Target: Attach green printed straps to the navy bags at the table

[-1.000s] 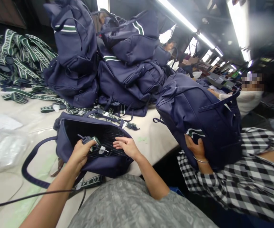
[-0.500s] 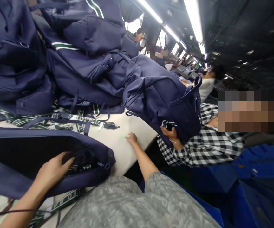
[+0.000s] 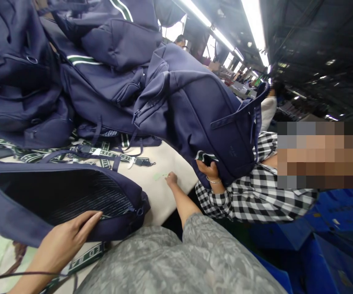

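A navy blue bag [image 3: 115, 226] lies in front of me at the left, its long opening gaping to show a dark, striped lining. My left hand [image 3: 72, 232] is at the near rim of this opening, thumb and fingers close together along the edge; some fingertips are hidden inside. My right hand [image 3: 172, 179] rests on the pale tabletop [image 3: 152, 204] with its fingers curled beside a faint green mark [image 3: 161, 176]. What those fingers hold, if anything, is too small to make out.
Navy bags [image 3: 103, 81] are heaped at the back left, with lettered green-and-white straps [image 3: 103, 153] below them. At the right, a person in a checked shirt [image 3: 256, 196] holds a navy backpack [image 3: 195, 110]. Blue crates [image 3: 332, 245] stand beyond the table edge.
My left hand has drawn back from inside the bag to its near rim, and more striped lining shows. The other person's backpack has moved left, nearer. My right hand has barely moved.
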Demonstrator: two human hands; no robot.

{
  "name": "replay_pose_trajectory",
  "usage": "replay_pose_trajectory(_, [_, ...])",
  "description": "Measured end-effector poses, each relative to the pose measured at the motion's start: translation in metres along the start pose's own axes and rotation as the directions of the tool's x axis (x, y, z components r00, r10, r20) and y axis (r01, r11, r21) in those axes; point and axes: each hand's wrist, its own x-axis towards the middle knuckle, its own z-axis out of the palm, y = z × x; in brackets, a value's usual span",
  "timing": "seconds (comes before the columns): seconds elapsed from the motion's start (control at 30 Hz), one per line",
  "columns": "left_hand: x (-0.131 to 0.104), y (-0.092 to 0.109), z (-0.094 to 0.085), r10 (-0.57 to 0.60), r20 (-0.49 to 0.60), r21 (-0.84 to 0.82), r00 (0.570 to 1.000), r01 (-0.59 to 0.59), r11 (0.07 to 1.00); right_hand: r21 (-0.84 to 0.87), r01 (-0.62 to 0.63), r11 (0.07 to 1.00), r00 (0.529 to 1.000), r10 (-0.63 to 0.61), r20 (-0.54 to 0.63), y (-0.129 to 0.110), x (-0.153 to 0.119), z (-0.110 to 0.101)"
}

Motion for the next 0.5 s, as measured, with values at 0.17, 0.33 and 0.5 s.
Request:
replay_pose_trajectory(0.17, [-0.005, 0.003, -0.005, -0.102, 0.056, -0.043, 0.993, 0.105, 0.994, -0.027, -0.018, 0.999, 1.000, 0.018, 0.000, 0.005, -0.007, -0.007])
replay_pose_trajectory(0.33, [-0.006, 0.003, -0.005, -0.113, 0.063, -0.031, 0.992, 0.115, 0.993, -0.016, 0.020, 1.000, 1.000, -0.020, 0.012, 0.001, -0.016, -0.009])
replay_pose_trajectory(0.5, [-0.006, -0.013, 0.006, -0.061, -0.002, -0.038, 0.998, 0.061, 0.997, 0.013, 0.060, 0.998, 0.995, -0.061, 0.084, -0.015, -0.018, -0.016])
